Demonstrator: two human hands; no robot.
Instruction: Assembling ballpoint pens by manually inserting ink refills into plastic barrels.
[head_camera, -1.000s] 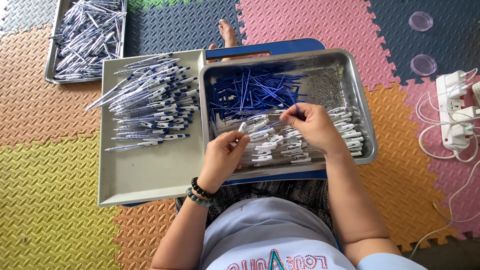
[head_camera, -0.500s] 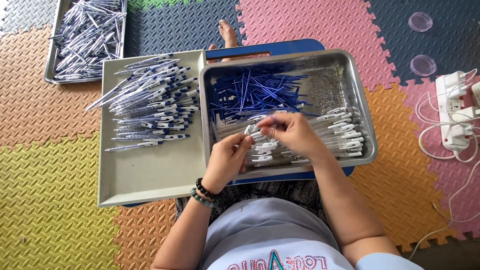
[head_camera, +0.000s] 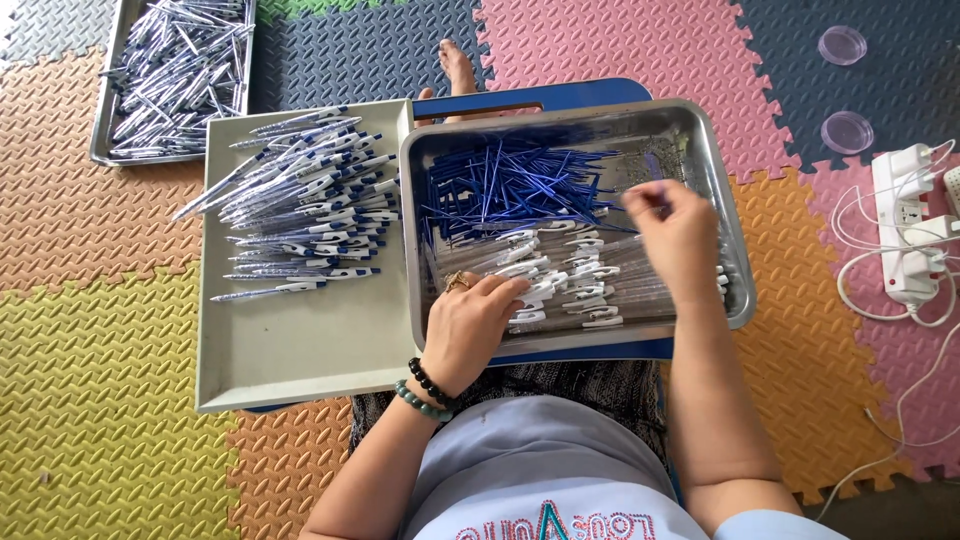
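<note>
The floor is covered with foam mats (head_camera: 120, 400) in orange, yellow, pink, grey and dark blue, and the person sits on it with a blue lap table (head_camera: 560, 97) over the legs. I count three trays. The steel tray (head_camera: 742, 270) on the lap table holds a heap of thin blue refills (head_camera: 500, 185) at the far side and a row of clear pen barrels with white clips (head_camera: 580, 290) at the near side; both are too many to count. The flat beige tray (head_camera: 290, 360) to the left of it carries a pile of finished blue-and-white pens (head_camera: 300, 205), again too many to count. The grey tray (head_camera: 105, 150) at the top left corner, well apart from the person, is full of the same kind of pens. Compared with half a second ago, the two hands have separated: then they met together over the barrels, now the right hand (head_camera: 680, 235) is lifted toward the right part of the steel tray, with the fingertips pinched on something small and bluish that I cannot identify. The left hand (head_camera: 470, 325) rests on the barrels, fingers curled over them, and it seems to hold one white-clipped barrel, but the grip is partly hidden. This suggests that one piece is now being taken for the barrel in the left hand. On the right there are two round clear lids (head_camera: 845, 90) and one white power strip (head_camera: 905, 225).
</note>
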